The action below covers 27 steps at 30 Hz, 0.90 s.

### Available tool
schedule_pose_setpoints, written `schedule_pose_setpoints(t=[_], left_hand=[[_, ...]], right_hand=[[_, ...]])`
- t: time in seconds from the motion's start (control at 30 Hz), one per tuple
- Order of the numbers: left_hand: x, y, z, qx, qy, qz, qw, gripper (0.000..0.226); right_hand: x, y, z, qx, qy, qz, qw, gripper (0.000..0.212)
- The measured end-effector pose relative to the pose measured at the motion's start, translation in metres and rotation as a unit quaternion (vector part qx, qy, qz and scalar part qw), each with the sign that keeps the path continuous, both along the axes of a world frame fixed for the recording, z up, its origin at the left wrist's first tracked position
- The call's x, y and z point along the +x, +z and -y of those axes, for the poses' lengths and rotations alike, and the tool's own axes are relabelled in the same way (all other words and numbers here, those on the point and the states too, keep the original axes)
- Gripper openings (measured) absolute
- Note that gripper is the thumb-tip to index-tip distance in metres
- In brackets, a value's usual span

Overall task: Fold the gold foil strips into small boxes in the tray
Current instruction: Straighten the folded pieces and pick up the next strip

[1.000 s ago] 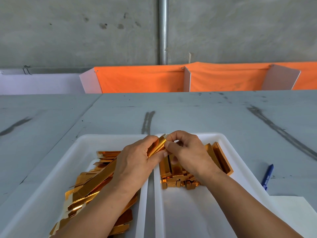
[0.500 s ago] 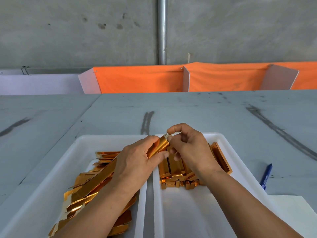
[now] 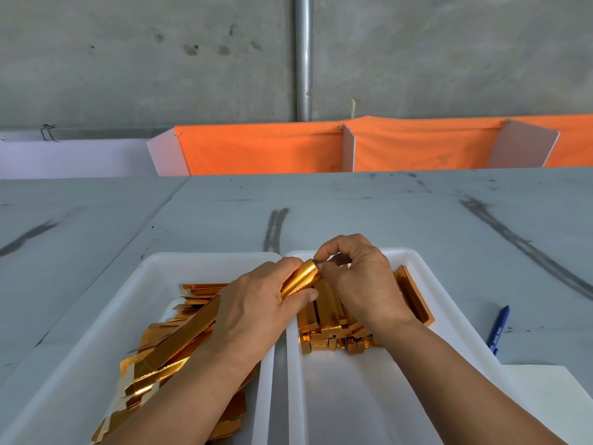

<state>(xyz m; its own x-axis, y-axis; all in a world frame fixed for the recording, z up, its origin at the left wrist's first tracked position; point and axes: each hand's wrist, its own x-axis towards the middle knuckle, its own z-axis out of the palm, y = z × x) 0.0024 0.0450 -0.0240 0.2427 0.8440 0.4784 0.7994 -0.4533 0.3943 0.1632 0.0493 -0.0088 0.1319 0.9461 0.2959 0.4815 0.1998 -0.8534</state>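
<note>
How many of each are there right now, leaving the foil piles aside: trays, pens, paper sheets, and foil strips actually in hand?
White trays: 2, left tray and right tray
Blue pen: 1
Paper sheet: 1
Held foil strip: 1, pinched between left hand and right hand
Total: 5

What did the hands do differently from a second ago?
The right hand arched its fingers up and now pinches the gold strip at its far end. The left hand still grips the strip. The trays, gold piles and blue pen stayed put.
</note>
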Motion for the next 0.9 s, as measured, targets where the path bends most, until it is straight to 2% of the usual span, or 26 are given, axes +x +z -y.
schedule_pose_setpoints(t=[0.1, 0.4, 0.63, 0.9], left_hand=[[0.0006, 0.0003, 0.0004, -0.001, -0.002, 0.006, 1.000, 0.053], [0.0020, 0.0020, 0.0010, 0.010, 0.007, 0.024, 1.000, 0.047], [0.0006, 0.0025, 0.0000, 0.033, 0.014, 0.039, 0.999, 0.052], [0.0013, 0.0035, 0.0001, 0.020, 0.012, 0.051, 0.998, 0.048]], right_hand=[[0.0007, 0.0007, -0.0011, -0.026, 0.011, -0.050, 0.998, 0.024], [-0.0015, 0.0050, 0.0042, -0.059, 0.032, -0.072, 0.995, 0.029], [-0.0035, 0.0057, 0.0072, -0.092, 0.071, -0.169, 0.979, 0.020], [-0.0049, 0.0032, 0.0053, -0.080, 0.074, -0.142, 0.984, 0.017]])
